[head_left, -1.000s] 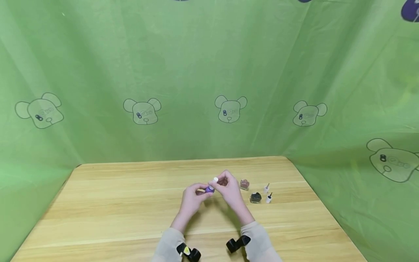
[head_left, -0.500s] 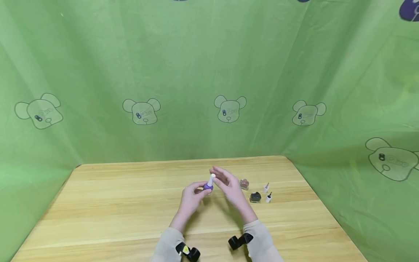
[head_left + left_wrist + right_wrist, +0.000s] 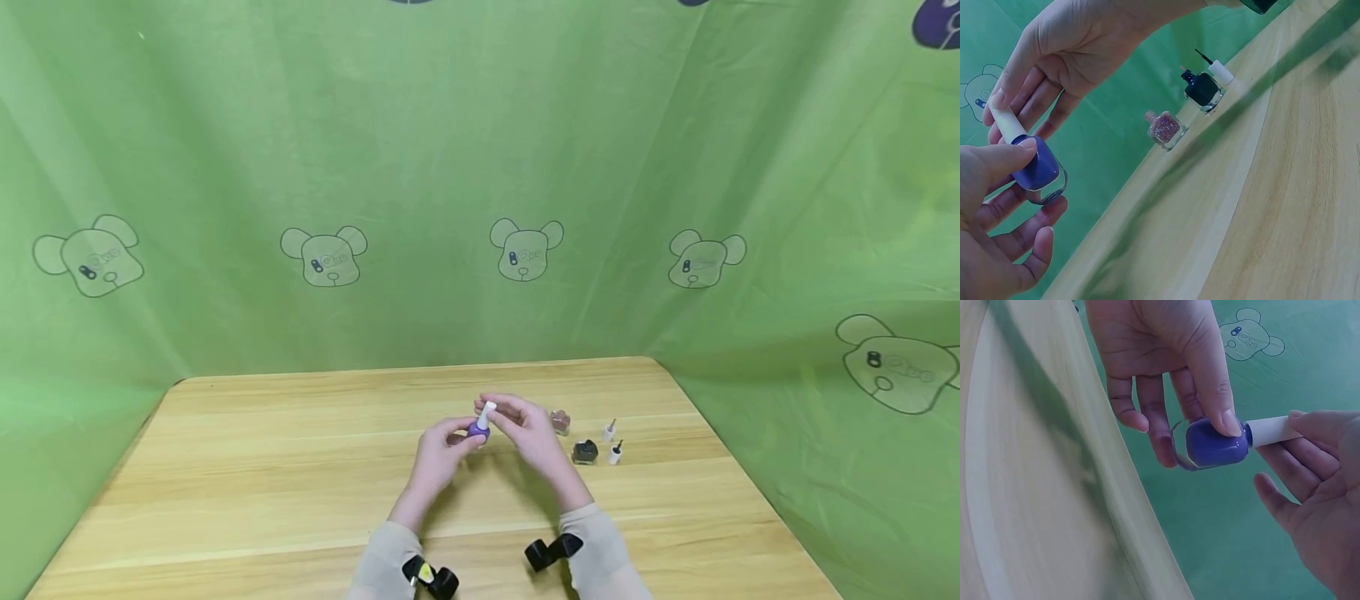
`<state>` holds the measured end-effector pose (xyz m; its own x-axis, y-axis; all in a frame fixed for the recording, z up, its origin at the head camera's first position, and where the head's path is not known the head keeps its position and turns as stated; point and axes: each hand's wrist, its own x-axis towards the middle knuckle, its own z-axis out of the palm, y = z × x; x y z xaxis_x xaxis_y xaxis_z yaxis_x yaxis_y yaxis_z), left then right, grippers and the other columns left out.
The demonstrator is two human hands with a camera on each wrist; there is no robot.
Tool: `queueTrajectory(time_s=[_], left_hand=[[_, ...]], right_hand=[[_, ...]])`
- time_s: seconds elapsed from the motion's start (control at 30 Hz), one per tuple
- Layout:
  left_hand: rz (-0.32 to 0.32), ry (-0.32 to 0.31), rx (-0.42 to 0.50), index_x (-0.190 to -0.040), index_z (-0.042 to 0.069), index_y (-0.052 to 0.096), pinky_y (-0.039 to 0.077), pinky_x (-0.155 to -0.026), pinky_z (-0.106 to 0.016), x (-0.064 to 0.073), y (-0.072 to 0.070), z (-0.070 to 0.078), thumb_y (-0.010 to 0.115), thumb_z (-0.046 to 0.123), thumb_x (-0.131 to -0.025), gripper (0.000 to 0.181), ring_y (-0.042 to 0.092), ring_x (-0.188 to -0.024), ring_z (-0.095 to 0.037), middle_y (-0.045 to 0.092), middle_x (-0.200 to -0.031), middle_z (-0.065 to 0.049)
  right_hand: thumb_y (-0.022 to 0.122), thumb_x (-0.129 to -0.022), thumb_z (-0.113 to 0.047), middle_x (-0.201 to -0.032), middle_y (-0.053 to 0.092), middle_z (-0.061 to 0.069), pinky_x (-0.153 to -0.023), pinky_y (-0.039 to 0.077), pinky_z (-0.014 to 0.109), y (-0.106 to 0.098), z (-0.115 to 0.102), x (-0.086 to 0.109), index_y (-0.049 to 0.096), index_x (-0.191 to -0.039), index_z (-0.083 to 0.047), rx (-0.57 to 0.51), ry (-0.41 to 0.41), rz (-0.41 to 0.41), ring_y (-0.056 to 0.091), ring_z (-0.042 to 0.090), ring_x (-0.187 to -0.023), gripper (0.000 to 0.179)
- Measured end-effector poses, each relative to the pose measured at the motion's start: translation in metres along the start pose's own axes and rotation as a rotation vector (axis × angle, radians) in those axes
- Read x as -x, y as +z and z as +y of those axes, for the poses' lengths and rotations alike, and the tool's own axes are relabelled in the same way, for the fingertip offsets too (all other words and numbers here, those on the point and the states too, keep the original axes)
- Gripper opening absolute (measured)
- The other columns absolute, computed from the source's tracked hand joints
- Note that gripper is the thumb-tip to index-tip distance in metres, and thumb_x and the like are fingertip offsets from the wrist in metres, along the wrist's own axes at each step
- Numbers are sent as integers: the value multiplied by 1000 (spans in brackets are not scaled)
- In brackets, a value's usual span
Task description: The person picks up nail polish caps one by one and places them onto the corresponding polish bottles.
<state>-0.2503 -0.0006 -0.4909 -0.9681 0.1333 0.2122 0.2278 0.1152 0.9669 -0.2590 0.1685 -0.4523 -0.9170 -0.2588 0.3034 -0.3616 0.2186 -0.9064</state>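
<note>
My left hand [image 3: 435, 457] grips a purple nail polish bottle [image 3: 1213, 447] between thumb and fingers, above the wooden table. On the bottle's neck sits a tall white cap [image 3: 1271, 431], tilted up toward the right in the head view. My right hand [image 3: 536, 435] pinches that cap between thumb and fingers. In the left wrist view, the right thumb lies on the cap's end, and the left thumb presses on the bottle's shoulder. The cap covers any brush inside.
Right of my hands stand an uncapped pink glitter polish bottle [image 3: 560, 422] and an uncapped dark polish bottle [image 3: 585, 452]. Beside them, two white brush caps [image 3: 609, 433] stand with brushes pointing up. A green curtain [image 3: 420, 317] encloses the wooden table [image 3: 247, 467].
The right fingers spread off the cap half a second ago and have come back round it. The bottle shifted slightly left, more of its cap showing. The left hand keeps its grip.
</note>
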Motion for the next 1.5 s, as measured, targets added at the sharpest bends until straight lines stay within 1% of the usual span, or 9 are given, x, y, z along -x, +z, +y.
queueTrajectory(time_s=[0.2, 0.3, 0.47, 0.67, 0.9, 1.0, 1.2, 1.37, 1.5], left_hand=[[5, -12, -16, -109, 0, 70, 58, -70, -23, 0, 0, 0, 75, 16, -84, 30, 71, -86, -25, 68, -111, -20], [13, -11, -20, -108, 0, 71, 56, -69, -18, 1, 0, 0, 76, 16, -83, 30, 71, -85, -25, 69, -110, -20], [22, -15, -17, -106, 0, 71, 57, -69, -18, 1, 1, 1, 77, 17, -82, 31, 71, -84, -27, 70, -109, -20], [29, -8, -41, -104, 1, 72, 56, -68, -17, 1, 2, -2, 79, 18, -80, 30, 71, -82, -22, 71, -107, -18], [29, -8, -75, -102, 4, 73, 56, -64, -19, 1, 3, -4, 81, 23, -79, 31, 69, -77, -15, 73, -105, -15], [29, -6, -73, -101, 4, 73, 56, -64, -20, 1, 4, -4, 81, 23, -78, 31, 68, -75, -11, 73, -104, -15], [32, -2, -65, -103, 3, 72, 56, -64, -19, 1, 4, -4, 80, 22, -79, 31, 69, -75, -13, 73, -104, -17], [48, -10, -48, -107, 0, 71, 56, -66, -18, 0, 3, -3, 79, 19, -80, 34, 71, -81, -22, 71, -107, -20], [52, -19, -29, -108, 0, 71, 57, -67, -18, 0, 3, -3, 78, 19, -81, 34, 71, -82, -23, 71, -108, -20]], right_hand=[[66, -91, -12, -117, 70, 18, -96, 53, 24, 1, 1, -1, 64, -119, 1, -8, 30, 48, 69, 21, -107, 32], [70, -88, -12, -112, 72, 15, -94, 55, 23, 3, 0, -1, 67, -114, -1, 2, 64, 103, 70, 14, -100, 28], [76, -83, -15, -102, 73, 13, -90, 55, 22, 6, 0, -1, 70, -103, -6, 35, 83, 196, 68, 8, -88, 23], [79, -79, -10, -97, 72, 16, -84, 54, 20, 10, -3, -1, 67, -96, -1, 52, 96, 259, 64, 8, -81, 22], [79, -78, -4, -86, 69, 18, -75, 53, 17, 14, -33, 6, 61, -88, 5, 81, 79, 297, 60, 4, -74, 22], [79, -77, -3, -84, 68, 17, -73, 52, 17, 15, -35, 7, 60, -88, 6, 78, 84, 310, 58, 5, -72, 24], [76, -81, -5, -91, 65, 16, -74, 52, 17, 14, -33, 5, 58, -101, 7, 17, 103, 271, 57, 9, -79, 29], [66, -92, -15, -115, 65, 18, -95, 51, 25, 7, -15, 1, 57, -122, 2, -25, 105, 188, 61, 11, -99, 36], [61, -96, -19, -126, 65, 16, -106, 46, 26, -1, 3, -2, 55, -132, -3, -28, 56, 72, 63, 24, -116, 40]])
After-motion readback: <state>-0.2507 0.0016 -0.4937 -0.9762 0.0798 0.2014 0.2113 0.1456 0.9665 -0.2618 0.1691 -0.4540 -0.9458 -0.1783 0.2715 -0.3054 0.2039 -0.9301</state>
